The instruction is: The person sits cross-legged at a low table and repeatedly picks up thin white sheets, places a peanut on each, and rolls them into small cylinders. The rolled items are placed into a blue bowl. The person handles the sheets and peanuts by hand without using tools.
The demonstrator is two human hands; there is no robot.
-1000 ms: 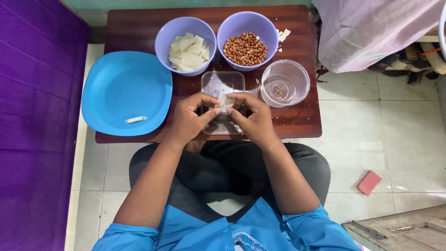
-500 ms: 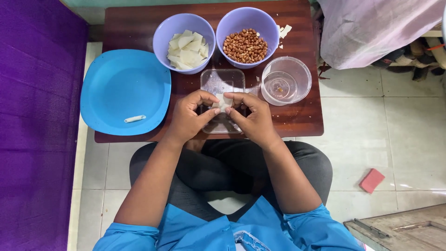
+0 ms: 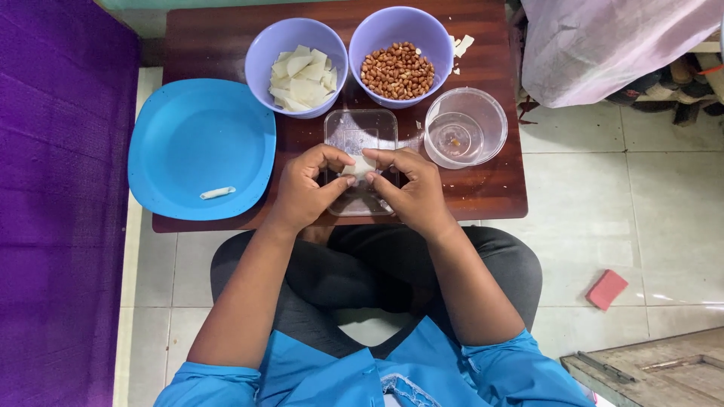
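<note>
**Two hands pinching a small pale wrapper over a clear tray**

At the bottom of the frame the person is sitting cross-legged on the tiled floor, blue sleeves and dark trousers showing, both forearms reaching up toward the middle of the picture. There the left hand [image 3: 305, 188] and the right hand [image 3: 411, 188] are meeting, fingertips drawn together from either side and clamping a small pale wrapper piece [image 3: 360, 166]. The piece is sitting directly between the two hands, equally close to each, with the thumbs below it and the forefingers curling over the top. Its long axis is running left to right across the frame, one end pointing into each hand; how tightly it is rolled is hidden by the fingers.

The hands are hovering over a clear rectangular tray [image 3: 360, 136] lying on the dark wooden table [image 3: 490, 188], the tray's long side running up and down the frame, so the piece is lying across it.

Left of the hands, a large blue plate [image 3: 188, 136] is overhanging the table edge, carrying one small white roll [image 3: 218, 193] near its lower rim, lying almost level and well apart from the hands. Right of the tray, a clear round bowl [image 3: 465, 126] is standing nearly empty.

Farther up, at the top of the frame, two lilac bowls are standing side by side: the left bowl [image 3: 296, 66] is holding pale square wrappers, the right bowl [image 3: 400, 54] peanuts. A red block [image 3: 606, 289] is lying on the floor at lower right.
</note>
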